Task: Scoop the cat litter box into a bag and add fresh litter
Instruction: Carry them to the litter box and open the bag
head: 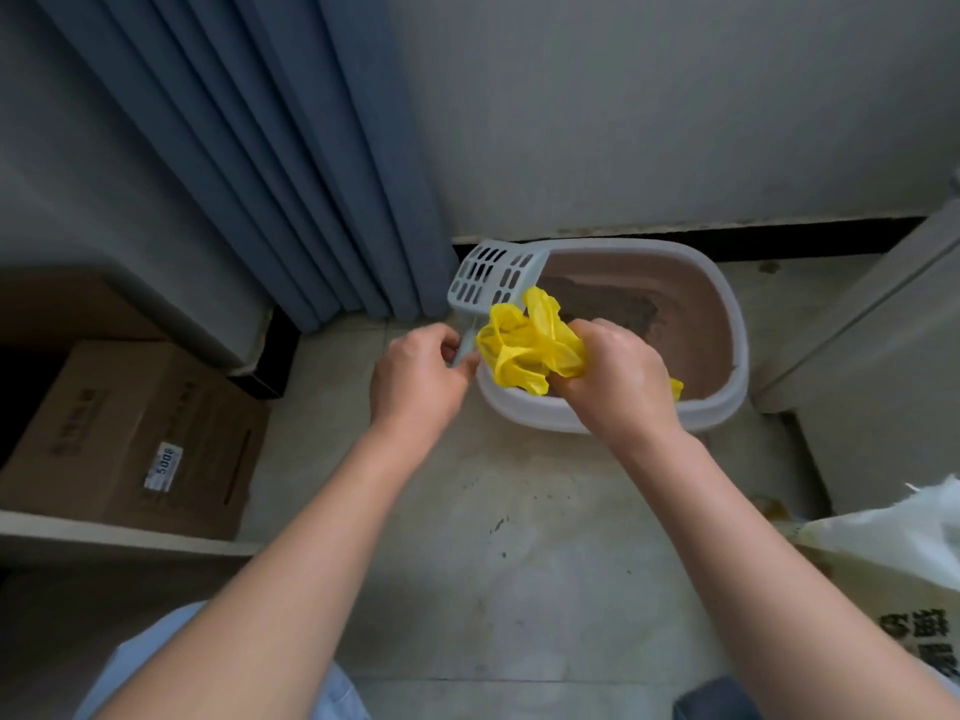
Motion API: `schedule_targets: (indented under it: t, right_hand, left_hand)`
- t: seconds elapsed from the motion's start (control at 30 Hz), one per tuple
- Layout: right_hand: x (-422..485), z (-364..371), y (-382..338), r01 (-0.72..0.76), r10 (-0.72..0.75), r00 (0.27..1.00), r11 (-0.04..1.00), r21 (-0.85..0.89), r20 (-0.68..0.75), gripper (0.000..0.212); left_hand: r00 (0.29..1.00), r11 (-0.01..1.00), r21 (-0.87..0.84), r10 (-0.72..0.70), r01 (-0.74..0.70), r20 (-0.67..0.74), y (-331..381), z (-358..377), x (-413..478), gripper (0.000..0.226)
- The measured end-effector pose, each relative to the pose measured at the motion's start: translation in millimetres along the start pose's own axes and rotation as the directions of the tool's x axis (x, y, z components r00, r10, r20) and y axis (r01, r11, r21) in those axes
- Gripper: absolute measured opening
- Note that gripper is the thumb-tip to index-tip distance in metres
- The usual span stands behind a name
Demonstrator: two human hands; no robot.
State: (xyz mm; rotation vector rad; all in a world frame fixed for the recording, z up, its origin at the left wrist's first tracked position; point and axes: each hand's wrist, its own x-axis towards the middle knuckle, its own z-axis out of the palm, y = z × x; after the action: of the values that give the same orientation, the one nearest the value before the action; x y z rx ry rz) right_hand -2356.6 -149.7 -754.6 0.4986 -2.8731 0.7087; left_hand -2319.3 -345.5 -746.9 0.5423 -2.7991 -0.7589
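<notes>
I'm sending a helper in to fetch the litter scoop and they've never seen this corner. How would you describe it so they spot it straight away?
Find the blue curtain hanging to the floor; at its foot sits a pale oval litter box. Above the box's left rim, the left hand holds the scoop by its handle. It is the only grey plastic piece with slotted holes, beside a crumpled yellow bag.

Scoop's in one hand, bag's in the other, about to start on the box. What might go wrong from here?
1. The yellow bag is bunched shut in the right hand; unless its mouth is opened, scooped clumps would likely spill.
2. The left hand pinches only the end of the scoop handle, so a loaded scoop may tip.
3. The floor already shows dark specks beside the litter box; more may scatter.
</notes>
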Motion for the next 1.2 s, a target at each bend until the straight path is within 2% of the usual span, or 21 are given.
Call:
schedule_targets:
  t: [0.13,0.3,0.37,0.5,0.67,0.83,0.93,1.2]
  right_hand:
    - [1,11,0,0.055,-0.055,0.998,0.999,0.0,0.029,0.03]
    - [15,11,7,0.069,-0.069,0.997,0.998,0.003,0.033,0.022]
    - [22,13,7,0.046,-0.046,0.999,0.999,0.009,0.021,0.018]
    - [39,28,-12,0.056,-0.056,0.998,0.997,0.06,0.003,0.015]
    - [46,63,-30,0.134,-0.138,0.989,0.989,0.069,0.057,0.01]
    - [46,84,-29,0.105,-0.109,0.991,0.993,0.053,0.078,0.018]
    - [33,97,-22,0.077,-0.079,0.99,0.997,0.025,0.116,0.02]
    - [9,117,13,0.046,-0.02,0.97,0.994,-0.1,0.243,0.019]
  left_hand:
    - [0.999,0.998,0.048,-0.035,0.037,-0.037,-12,-4,-1,0.019]
    - [0.991,0.97,0.234,0.04,-0.07,0.13,1,-1,25,0.022]
    - [0.984,0.973,0.222,0.022,-0.061,0.174,7,-6,44,0.026]
    - [0.987,0.98,0.19,0.029,-0.059,0.159,-3,-16,58,0.022]
    - [0.993,0.98,0.196,-0.001,-0.023,0.118,-67,2,40,0.019]
    - [0.978,0.987,0.09,-0.148,0.136,0.148,-117,29,40,0.025]
    - [0.97,0.983,0.074,-0.178,0.168,0.166,-134,48,41,0.023]
    - [0.982,0.997,0.079,-0.025,0.01,0.19,-136,107,54,0.02]
